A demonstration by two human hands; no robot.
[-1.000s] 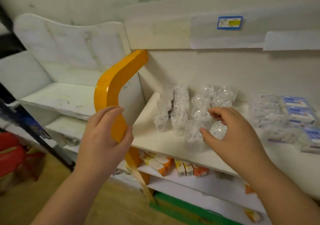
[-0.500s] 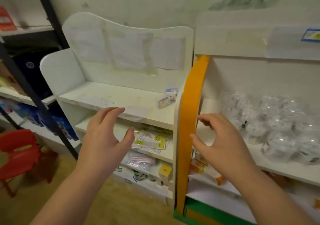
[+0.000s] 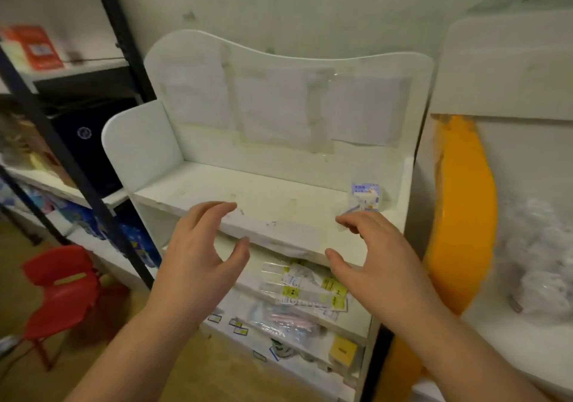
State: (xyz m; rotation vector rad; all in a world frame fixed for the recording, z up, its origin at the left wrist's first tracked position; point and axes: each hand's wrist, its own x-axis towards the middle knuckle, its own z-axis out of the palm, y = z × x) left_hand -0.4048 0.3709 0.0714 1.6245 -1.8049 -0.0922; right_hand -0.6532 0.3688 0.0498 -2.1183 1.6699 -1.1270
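1. Left hand (image 3: 201,256), 7 o'clock from the view's centre. The fingers are spread and gently curved with the thumb apart, released and grasping nothing. It hovers at the front edge of the top shelf.
2. Right hand (image 3: 372,253), 5 o'clock. The fingers are loosely bent and released, holding nothing. The fingertips (image 3: 344,219) are very near the small packet; whether they touch its clear wrapper cannot be told.
3. Flat packets (image 3: 310,287) with yellow labels, 6 o'clock. They are heaped on the second shelf, below and between the two hands.
4. Yellow box (image 3: 342,349), 5 o'clock, on a lower shelf of the same white unit.
5. Top shelf (image 3: 273,197), centre of view. It is white, scuffed and stained.
6. Small packet (image 3: 366,195), blue-and-white print. It stands at the right end of the top shelf, near the unit's side wall, at 1 o'clock from the right hand.
7. Orange panel (image 3: 462,215), 3 o'clock, curved and upright, just beside the white unit.
8. Clear bags (image 3: 542,262), 3 o'clock at the far right edge, piled on the neighbouring shelf. They are blurred.
9. Red chair (image 3: 62,290), 8 o'clock, on the wooden floor, well apart from the hands.
10. Black rack post (image 3: 62,141), 9 o'clock, slanting across the left side.
11. Taped papers (image 3: 273,107), 12 o'clock, pale sheets fixed to the unit's back panel.
12. Red box (image 3: 37,46), 10 o'clock, on the rack's upper shelf, farthest back.
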